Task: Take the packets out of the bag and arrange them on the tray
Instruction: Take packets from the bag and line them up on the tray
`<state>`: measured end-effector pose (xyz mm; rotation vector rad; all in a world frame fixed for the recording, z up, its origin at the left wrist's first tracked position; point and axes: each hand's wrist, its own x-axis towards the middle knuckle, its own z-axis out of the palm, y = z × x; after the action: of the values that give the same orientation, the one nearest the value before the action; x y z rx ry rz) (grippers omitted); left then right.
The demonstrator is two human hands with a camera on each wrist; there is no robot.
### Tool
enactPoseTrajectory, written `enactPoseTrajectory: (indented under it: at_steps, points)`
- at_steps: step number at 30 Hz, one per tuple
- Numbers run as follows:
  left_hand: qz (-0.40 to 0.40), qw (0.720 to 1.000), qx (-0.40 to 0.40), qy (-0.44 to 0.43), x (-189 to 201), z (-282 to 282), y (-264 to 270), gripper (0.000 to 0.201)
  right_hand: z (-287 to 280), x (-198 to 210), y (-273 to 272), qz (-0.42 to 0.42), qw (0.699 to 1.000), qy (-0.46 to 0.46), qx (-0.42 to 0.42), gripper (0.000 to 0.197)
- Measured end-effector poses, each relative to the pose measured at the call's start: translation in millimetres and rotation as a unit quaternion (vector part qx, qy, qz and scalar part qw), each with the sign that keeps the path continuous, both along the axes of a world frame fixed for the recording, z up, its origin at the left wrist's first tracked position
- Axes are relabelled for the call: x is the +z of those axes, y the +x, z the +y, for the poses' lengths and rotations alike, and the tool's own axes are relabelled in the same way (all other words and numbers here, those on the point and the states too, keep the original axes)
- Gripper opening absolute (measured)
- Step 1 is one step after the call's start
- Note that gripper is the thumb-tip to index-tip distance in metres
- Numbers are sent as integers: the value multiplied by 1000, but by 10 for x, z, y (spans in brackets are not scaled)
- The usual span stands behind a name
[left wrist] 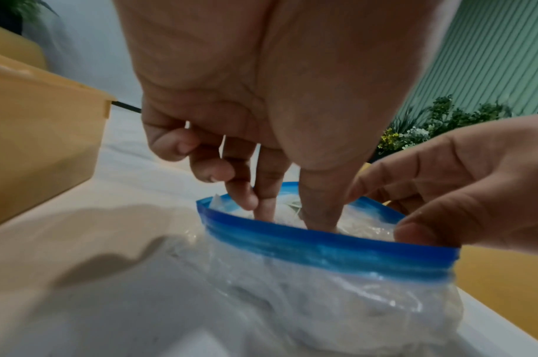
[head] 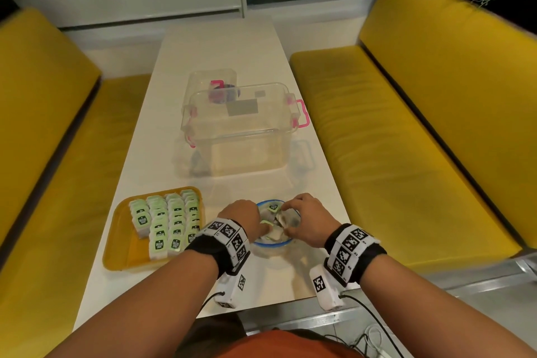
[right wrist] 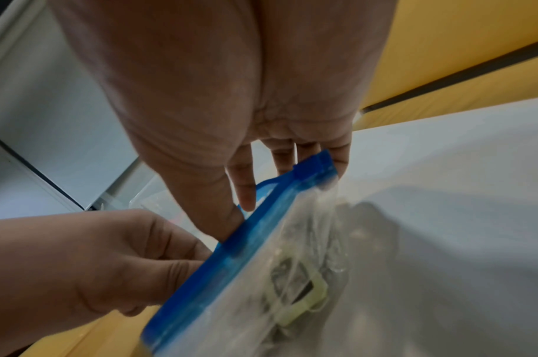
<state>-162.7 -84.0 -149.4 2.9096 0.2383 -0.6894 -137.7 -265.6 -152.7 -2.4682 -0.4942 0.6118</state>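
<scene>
white table (head: 220,46) between yellow benches; both hands at the bag, near its front edge.

bag (left wrist: 331,251), blue-rimmed, mouth open, stands right of the yellow tray (head: 120,259). left hand (head: 242,216) reaches into the mouth, thumb and two fingers down among the packets (head: 279,222); whether it has hold of one, cannot tell. right hand (head: 308,219) pinches the bag's right rim, thumb inside. tray holds rows of green-labelled packets, its near-left corner bare. clear box (head: 241,131) behind the bag.
</scene>
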Motion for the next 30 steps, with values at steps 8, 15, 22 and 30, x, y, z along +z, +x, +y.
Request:
enactPoseTrajectory:
  at_steps: [8, 15, 22, 30]
  points:
    - [-44, 999, 7, -24, 104, -37, -36, 31, -23, -19, -29, -7, 1000, -16, 5, 64]
    - [-173, 961, -10, -215, 458, -68, -37, 11, 28, 91, 4, -88, 995, 56, -4, 33]
    - [-133, 981, 14, -142, 385, -14, -15, 18, 16, 129, -14, -69, 986, 129, -78, 19]
    - [-37, 998, -33, -43, 92, -73, -111, 28, -31, 49, -49, -39, 981, 151, -113, 21]
